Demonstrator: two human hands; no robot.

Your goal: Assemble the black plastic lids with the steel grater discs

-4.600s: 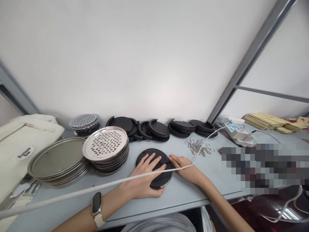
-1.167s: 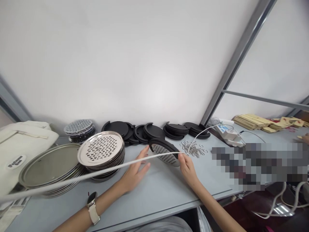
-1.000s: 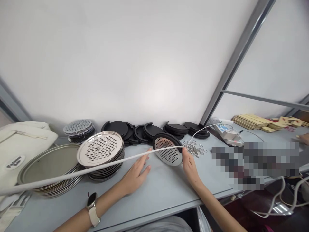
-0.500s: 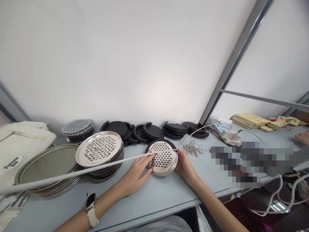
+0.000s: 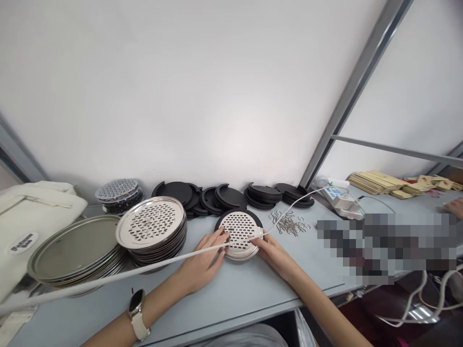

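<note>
A round perforated metal plate (image 5: 240, 229) with dark oblong slots rests partly over a black disc (image 5: 256, 216), whose edge shows behind it. My left hand (image 5: 202, 262), with a watch on the wrist, holds the plate's left side, fingertips on top and thumb at the near left rim. On the right rim, my right hand (image 5: 277, 253) grips the plate with its thumb over the top; its other fingers are partly hidden. A white cable (image 5: 166, 260) runs across the view, in front of the left hand and the plate.
To the left stand stacks of slotted plates (image 5: 152, 224) and greenish round trays (image 5: 74, 248), beside a cream bag (image 5: 34, 212). Black notched discs (image 5: 231, 196) line the wall. Metal hooks (image 5: 291, 224) lie right of the plate. Farther right are a white box (image 5: 342, 200), wooden pieces (image 5: 378, 182) and another person's hand (image 5: 456, 207).
The plate has shifted slightly left, and more of the black disc shows behind it. My right hand has moved down along the rim, its thumb now over the top. The cable hangs lower.
</note>
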